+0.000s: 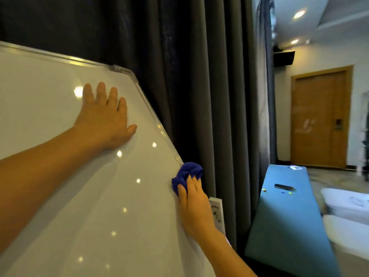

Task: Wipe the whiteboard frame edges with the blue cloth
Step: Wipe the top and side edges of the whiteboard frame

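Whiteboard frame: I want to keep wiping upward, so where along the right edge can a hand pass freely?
The frame is bare between the blue cloth and the top corner, bordered by the grey curtain. Below the cloth it is crowded: the right hand and a white socket strip. The left hand lies flat on the whiteboard, clear of the edge.

Dark grey curtain (199, 86) behind; teal table (287, 216) at right; wooden door (319, 118) beyond; ceiling lights (299, 14) lit.

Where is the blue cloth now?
In the head view, the cloth is low and right of centre, under the right hand's fingers, pressed against the whiteboard's right frame edge, beside the grey curtain.
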`<action>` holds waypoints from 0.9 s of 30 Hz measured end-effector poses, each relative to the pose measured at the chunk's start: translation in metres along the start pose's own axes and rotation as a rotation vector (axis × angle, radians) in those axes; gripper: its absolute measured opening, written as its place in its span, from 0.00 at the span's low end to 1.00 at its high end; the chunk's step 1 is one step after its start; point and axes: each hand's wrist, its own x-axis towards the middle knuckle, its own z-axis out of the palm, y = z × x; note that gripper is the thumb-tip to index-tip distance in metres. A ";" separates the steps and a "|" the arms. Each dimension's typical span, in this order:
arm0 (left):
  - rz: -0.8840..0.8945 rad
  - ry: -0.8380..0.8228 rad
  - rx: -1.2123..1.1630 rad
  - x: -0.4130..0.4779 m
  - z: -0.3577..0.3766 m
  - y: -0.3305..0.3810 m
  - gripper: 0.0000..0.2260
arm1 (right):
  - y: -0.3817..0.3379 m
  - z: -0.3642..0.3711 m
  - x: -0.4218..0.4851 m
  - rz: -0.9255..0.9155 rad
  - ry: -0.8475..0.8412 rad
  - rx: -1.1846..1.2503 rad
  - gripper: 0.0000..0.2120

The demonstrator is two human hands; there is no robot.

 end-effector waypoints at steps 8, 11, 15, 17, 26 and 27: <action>-0.007 -0.084 0.085 -0.037 -0.021 0.066 0.48 | 0.113 0.000 -0.138 0.375 0.130 0.032 0.24; 0.059 -0.111 0.101 -0.060 -0.016 0.104 0.49 | 0.173 0.003 -0.191 0.638 0.176 0.038 0.19; 0.082 -0.128 0.105 -0.085 -0.010 0.160 0.51 | 0.194 0.004 -0.169 0.774 0.311 0.157 0.21; 0.081 -0.153 0.059 -0.104 -0.010 0.186 0.51 | 0.170 0.002 -0.141 0.708 0.358 0.192 0.24; 0.115 -0.126 0.017 -0.129 0.007 0.243 0.48 | 0.192 -0.001 -0.141 0.311 0.257 0.149 0.25; 0.153 -0.124 0.012 -0.131 0.010 0.247 0.48 | 0.219 0.000 -0.165 0.430 0.288 0.133 0.23</action>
